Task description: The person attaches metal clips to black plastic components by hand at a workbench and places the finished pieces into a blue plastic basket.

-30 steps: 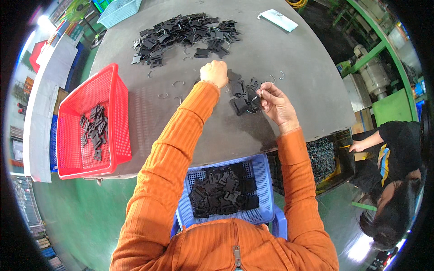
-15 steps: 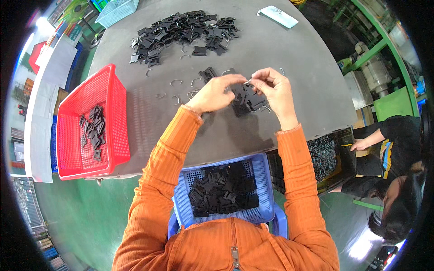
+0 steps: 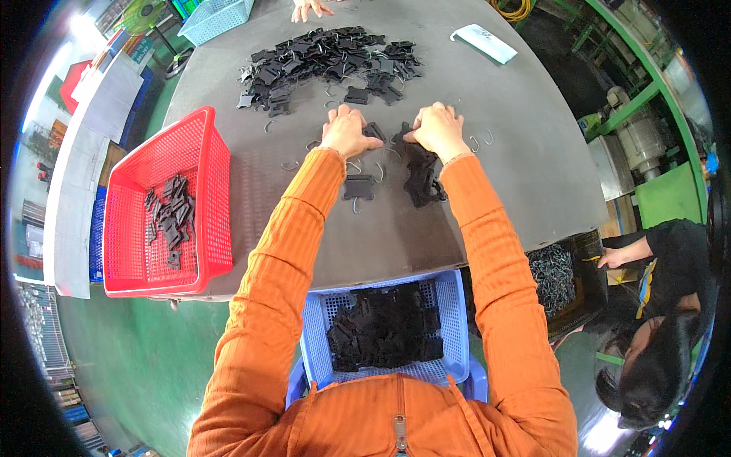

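Observation:
My left hand (image 3: 349, 131) is low over the table, fingers spread and bent downward, its thumb beside a small flat black plastic piece (image 3: 373, 134). My right hand (image 3: 439, 131) rests at the top of a cluster of black plastic pieces (image 3: 419, 179), fingers apart and thumb against the cluster's edge. What lies under both palms is hidden. Between my forearms, a single black plate (image 3: 359, 187) lies with bent metal wire hooks around it. Loose silvery hooks (image 3: 488, 138) also lie right of my right hand.
A large heap of black pieces and hooks (image 3: 327, 61) covers the far table. Left stands a red basket (image 3: 217, 221); a blue basket (image 3: 454, 320) of black pieces is before me. Another person's hand (image 3: 311, 9) reaches in at the far edge; a co-worker (image 3: 670, 259) sits right, beside a hook-filled box (image 3: 552, 278).
My hands have parted from their pinch at a small metal piece and moved down onto the table pieces. Another person's hand has come in at the far edge. The view has shifted slightly.

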The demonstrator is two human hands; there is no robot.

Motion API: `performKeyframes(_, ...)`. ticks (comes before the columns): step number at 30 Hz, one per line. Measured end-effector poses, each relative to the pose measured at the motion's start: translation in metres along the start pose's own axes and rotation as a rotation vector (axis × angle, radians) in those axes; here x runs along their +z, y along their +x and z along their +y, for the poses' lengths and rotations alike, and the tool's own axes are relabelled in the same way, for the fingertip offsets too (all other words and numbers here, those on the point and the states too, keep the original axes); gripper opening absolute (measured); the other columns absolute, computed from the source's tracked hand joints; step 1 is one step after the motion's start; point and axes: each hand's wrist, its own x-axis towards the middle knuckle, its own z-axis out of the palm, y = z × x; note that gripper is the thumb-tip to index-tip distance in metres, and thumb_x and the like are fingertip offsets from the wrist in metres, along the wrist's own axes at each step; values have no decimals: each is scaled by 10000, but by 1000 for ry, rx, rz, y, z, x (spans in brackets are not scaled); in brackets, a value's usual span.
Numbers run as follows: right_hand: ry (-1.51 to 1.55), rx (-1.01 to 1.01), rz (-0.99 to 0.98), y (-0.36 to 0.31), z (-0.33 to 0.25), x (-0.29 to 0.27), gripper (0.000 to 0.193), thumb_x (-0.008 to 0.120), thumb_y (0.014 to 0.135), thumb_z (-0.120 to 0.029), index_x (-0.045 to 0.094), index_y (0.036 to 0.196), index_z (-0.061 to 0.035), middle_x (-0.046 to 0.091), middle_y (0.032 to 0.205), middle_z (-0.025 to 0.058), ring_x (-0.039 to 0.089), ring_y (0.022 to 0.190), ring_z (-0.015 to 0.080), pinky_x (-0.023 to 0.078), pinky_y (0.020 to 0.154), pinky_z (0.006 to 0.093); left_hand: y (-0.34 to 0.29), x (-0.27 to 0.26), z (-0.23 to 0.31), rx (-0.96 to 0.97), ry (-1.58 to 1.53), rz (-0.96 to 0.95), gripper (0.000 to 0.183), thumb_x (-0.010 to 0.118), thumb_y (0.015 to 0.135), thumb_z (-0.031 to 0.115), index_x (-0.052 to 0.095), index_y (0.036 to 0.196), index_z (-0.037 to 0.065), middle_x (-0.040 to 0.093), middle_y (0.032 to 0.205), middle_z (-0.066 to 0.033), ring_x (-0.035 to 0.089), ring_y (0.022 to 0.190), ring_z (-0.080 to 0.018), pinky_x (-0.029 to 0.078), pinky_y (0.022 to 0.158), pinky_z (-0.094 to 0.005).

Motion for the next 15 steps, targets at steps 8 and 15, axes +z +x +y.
performKeyframes(8,907,-141,-10,-2,46,-13,199,697,738,-35,594,907,-15,625,778,26,571,726,101,467,694,254,-11,2,-12,189,-565,150,399,755,698,196,555,977,-8,621,787,-116,600,725,-197,487,689,-312)
performKeyframes(15,296,-247,-240,-76,13,-19,429,773,630,-150,595,1007,-50,632,850,110,613,850,248,474,751,350,-87,-16,-33,265,-493,-152,231,685,759,150,601,897,-14,612,818,-68,573,779,-159,459,736,-294)
